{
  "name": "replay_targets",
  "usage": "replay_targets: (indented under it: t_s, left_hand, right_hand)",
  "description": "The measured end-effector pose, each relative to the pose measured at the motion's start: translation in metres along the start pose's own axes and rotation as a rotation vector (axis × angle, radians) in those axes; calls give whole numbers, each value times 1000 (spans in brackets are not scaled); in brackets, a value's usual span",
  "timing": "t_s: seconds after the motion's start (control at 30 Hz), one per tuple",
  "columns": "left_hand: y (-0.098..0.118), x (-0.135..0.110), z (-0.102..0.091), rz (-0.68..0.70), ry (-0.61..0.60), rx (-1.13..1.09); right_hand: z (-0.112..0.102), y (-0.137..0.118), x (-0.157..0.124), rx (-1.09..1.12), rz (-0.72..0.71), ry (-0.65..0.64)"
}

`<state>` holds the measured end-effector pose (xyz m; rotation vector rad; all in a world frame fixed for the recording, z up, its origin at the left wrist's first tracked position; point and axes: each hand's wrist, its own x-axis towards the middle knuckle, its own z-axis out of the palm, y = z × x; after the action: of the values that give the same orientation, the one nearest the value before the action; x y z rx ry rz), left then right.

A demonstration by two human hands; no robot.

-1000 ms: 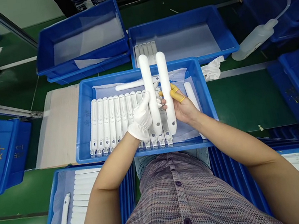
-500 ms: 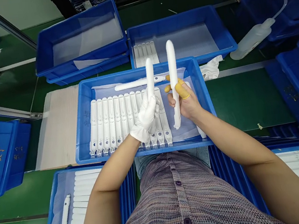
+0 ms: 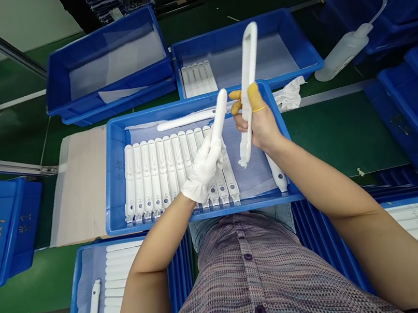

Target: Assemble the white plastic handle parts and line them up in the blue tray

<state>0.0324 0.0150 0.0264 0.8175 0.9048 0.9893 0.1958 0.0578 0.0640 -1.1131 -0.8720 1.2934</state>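
Note:
My left hand (image 3: pixel 203 170), in a white glove, grips a long white plastic bar (image 3: pixel 220 115) that leans up and to the right. My right hand (image 3: pixel 261 122), with yellow finger cots, holds a second white bar (image 3: pixel 248 72), tilted, with a long slot showing near its top end. Both hands are above a blue plastic crate (image 3: pixel 202 213) lined with a pale sheet. Several white bars (image 3: pixel 160 174) lie side by side in it, partly hidden behind my left hand. One loose bar (image 3: pixel 188 120) lies across the far side, and another (image 3: pixel 278 175) lies below my right wrist.
Behind stand two more blue crates, one holding a small row of white bars (image 3: pixel 196 79). A white cloth (image 3: pixel 290 96) and a plastic bottle (image 3: pixel 343 53) lie to the right. A pale board (image 3: pixel 76 187) lies left. More crates of bars sit by my body.
The right-hand bar has risen and tilted, turning its slotted face into view. The left-hand bar now leans to the right. The view has shifted slightly.

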Motion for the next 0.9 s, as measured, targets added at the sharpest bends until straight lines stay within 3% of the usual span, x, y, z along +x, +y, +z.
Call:
replay_targets:
  t_s: [0.13,0.23,0.33,0.47,0.67,0.8,0.9]
  left_hand:
    - [11,2,0,-10,-73,-247]
    - [15,5,-4,-131,-122,-443]
    - [18,6,-5,-199,-150,-556]
    - [21,5,-2,-135,-103,-573]
    - [18,9,-1,-96,50,-426]
    - [18,11,-2,-179,55,-418]
    - [19,10,-2,-168,32,-405]
  right_hand:
    - [0,4,-18,213,358,-93]
    - [5,15,-32,281,471,-73]
    - [7,25,-37,303,427,-24]
    - [6,29,-35,417,354,-20]
    - [6,31,-36,521,432,-162]
    - [5,37,-40,537,389,-235]
    - [2,44,-40,508,348,-268]
